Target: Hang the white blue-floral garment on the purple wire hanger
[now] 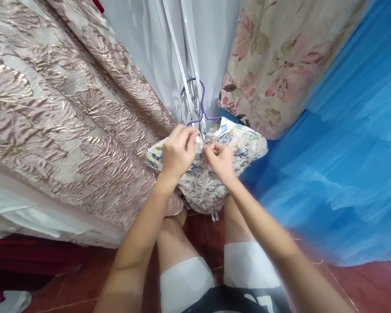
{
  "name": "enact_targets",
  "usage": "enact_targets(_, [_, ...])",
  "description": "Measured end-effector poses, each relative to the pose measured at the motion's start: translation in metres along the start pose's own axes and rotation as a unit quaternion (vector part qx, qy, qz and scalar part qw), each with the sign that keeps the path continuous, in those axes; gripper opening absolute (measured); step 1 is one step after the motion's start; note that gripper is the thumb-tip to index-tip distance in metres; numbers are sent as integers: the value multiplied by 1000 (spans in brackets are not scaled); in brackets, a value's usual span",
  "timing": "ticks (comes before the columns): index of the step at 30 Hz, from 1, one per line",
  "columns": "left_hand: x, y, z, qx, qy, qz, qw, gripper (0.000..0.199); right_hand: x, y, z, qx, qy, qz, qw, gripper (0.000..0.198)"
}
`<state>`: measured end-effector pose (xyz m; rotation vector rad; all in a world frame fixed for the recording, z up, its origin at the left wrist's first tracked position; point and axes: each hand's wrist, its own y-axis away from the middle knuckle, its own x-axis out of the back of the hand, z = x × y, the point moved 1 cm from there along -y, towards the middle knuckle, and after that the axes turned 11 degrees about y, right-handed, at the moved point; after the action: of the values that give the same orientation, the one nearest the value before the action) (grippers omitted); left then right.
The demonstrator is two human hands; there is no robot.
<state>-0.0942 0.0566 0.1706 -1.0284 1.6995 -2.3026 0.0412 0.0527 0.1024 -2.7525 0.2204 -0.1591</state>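
A small floral garment (208, 187), white with blue and yellow print, hangs in front of me on a purple hanger (203, 93). At its neckline, my left hand (179, 150) is closed, thumb against fingers; whatever it pinches is too small to make out. Close beside it, my right hand (220, 161) pinches the cloth near the middle of the neck opening. Thin white straps (179, 52) run down from above to the hanger, where some clear or metallic pieces show behind the hook.
Pink-gold brocade fabric (94, 117) hangs on the left, pale cloth (133, 26) behind, floral cloth (280, 65) and blue tulle (339, 174) on the right. Below are red floor tiles (202, 234) and my legs. Dark red fabric (26, 261) lies at lower left.
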Motion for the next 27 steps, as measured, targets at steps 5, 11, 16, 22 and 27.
enact_targets(5, [51,-10,-65,40,-114,95,988,42,-1,36,33,-42,65,-29,997,31])
enact_targets(11, [79,67,-151,175,-72,77,979,56,12,73,37,-60,75,-91,991,26])
enact_targets(16, [41,149,-123,227,-17,38,973,49,8,97,53,-75,75,-137,985,24])
enact_targets(22, [-17,182,-30,280,136,-48,949,30,16,120,78,-102,153,-154,971,26])
enact_targets(27, [-64,155,29,264,317,-122,903,27,20,130,103,-124,168,-168,963,21])
